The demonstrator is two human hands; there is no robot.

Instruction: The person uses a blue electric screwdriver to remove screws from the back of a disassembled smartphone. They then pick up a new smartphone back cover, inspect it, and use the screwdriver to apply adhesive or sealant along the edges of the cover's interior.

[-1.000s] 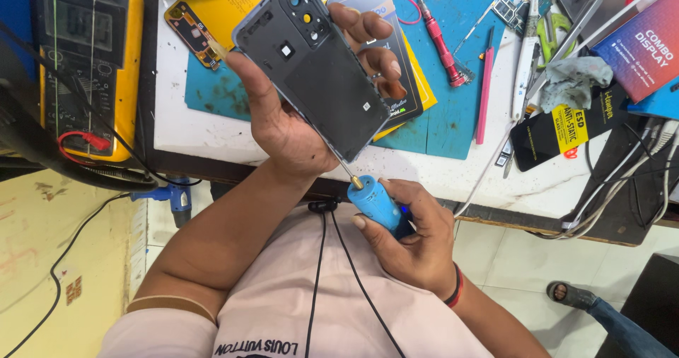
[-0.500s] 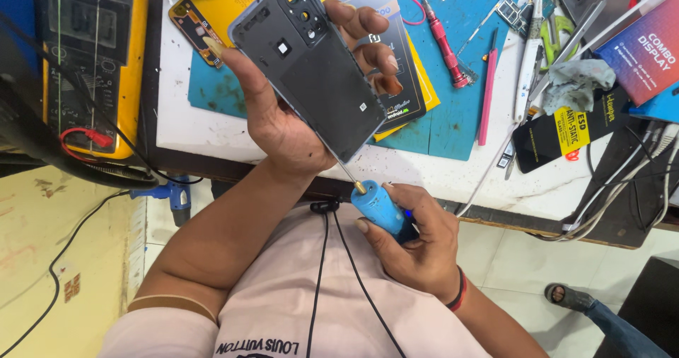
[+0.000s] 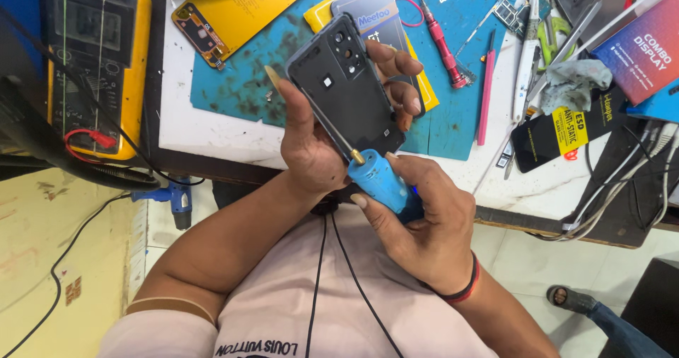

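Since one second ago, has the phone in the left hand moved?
Yes. The phone in the left hand has shifted right, now covering part of the yellow-edged card on the blue mat.

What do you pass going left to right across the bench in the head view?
Yellow multimeter → yellow phone back cover → dark phone held in the left hand → red screwdriver → pink stylus → grey cloth → red box.

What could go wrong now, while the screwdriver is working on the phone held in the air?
The phone is held only by the left hand above the table edge, so it may slip and fall. The thin tip of the blue screwdriver in the right hand may skid and scratch the phone or jab the left thumb.
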